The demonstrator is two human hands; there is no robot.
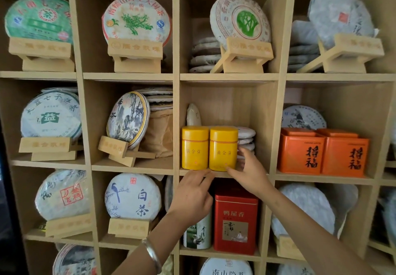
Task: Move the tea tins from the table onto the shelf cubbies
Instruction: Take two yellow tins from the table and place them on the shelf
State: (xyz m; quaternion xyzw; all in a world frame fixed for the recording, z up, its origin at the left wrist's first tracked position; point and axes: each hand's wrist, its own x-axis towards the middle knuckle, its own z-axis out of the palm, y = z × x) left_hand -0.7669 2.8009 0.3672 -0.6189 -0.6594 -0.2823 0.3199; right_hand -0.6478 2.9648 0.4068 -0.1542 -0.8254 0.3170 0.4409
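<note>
Item: two yellow tea tins, centre of the frame, standing upright and touching side by side at the front lip of the middle cubby (227, 81). The left yellow tin (195, 148) stands free. The right yellow tin (223, 149) is under your right hand (249, 172).

Hazards, judged from this layout:
- Both tins sit close to the shelf edge (214, 173). A withdrawing finger that drags on the right tin's base could tip it forward off the shelf.
- A sideways nudge on the right tin would carry into its neighbour, since they touch.
- Pushing the right tin deeper may knock the stack of wrapped tea cakes (246, 139) just behind and right of it.

Hand poses:
- Right hand: reaches up from lower right, thumb at the tin's lower front, fingers spread along its right side. It reads as a light, partly open contact, not a firm wrap; how far the fingers go round the back is hidden.
- Left hand (192, 193): rises from bottom centre, bracelet at the wrist, fingers loosely bent and holding nothing, fingertips just at the shelf edge below the seam between the tins.

Other stock: orange tins (323, 152) in the cubby to the right, a red tin (235, 219) in the cubby below.
</note>
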